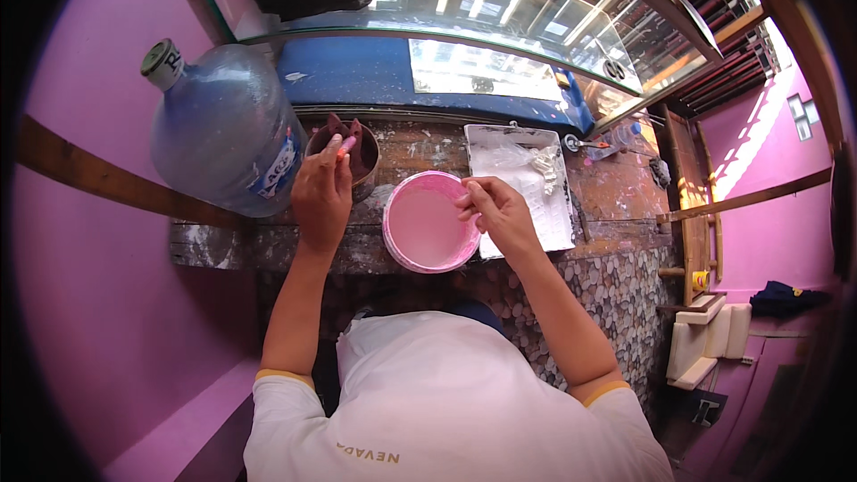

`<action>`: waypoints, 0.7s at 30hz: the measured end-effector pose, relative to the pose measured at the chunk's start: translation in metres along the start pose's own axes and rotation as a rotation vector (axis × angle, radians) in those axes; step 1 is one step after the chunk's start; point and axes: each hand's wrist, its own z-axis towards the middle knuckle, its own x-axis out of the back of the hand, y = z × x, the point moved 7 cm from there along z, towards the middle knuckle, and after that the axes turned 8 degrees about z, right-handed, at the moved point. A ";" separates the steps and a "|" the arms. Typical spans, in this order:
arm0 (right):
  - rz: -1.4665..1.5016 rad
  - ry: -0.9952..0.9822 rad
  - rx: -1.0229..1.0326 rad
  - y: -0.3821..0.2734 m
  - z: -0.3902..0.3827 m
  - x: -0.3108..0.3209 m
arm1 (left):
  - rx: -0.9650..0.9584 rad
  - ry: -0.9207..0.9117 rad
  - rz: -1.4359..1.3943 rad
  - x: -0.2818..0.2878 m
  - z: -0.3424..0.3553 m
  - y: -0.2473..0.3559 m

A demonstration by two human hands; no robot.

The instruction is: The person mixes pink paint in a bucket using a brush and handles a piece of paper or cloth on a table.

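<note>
A small pink piece (347,145) with an orange edge sits pinched in the fingers of my left hand (322,192); its kind is unclear. That hand is over the near-left side of a brown pot (364,180), which has dark reddish scraps (336,125) sticking up at its rim. To the right stands a round pink bucket (432,265) containing pale pink liquid (427,223), likely paint. My right hand (502,214) is closed at the bucket's right rim, thumb and fingers pinching there. A white-coated paint tray (527,205) lies right beside it, with a crumpled whitish cloth or plastic (543,165) inside.
At the left a big clear water jug (228,129) stands close to my left forearm. The paint-spattered wooden bench (616,187) backs onto a glass case (500,13) and a blue panel (344,71). Far right on the bench lies a small plastic bottle (616,140).
</note>
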 end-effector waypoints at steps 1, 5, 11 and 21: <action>0.056 -0.070 -0.056 0.007 0.015 -0.026 | 0.014 0.010 0.026 0.001 -0.004 0.002; 0.159 -0.265 -0.369 0.031 0.061 -0.105 | 0.045 0.027 -0.028 0.003 -0.024 0.004; 0.139 -0.344 -0.560 0.063 0.094 -0.133 | 0.075 0.022 -0.103 0.001 -0.056 0.025; -0.303 -0.366 -0.444 0.041 0.106 -0.144 | 0.439 -0.024 -0.210 0.011 -0.091 0.018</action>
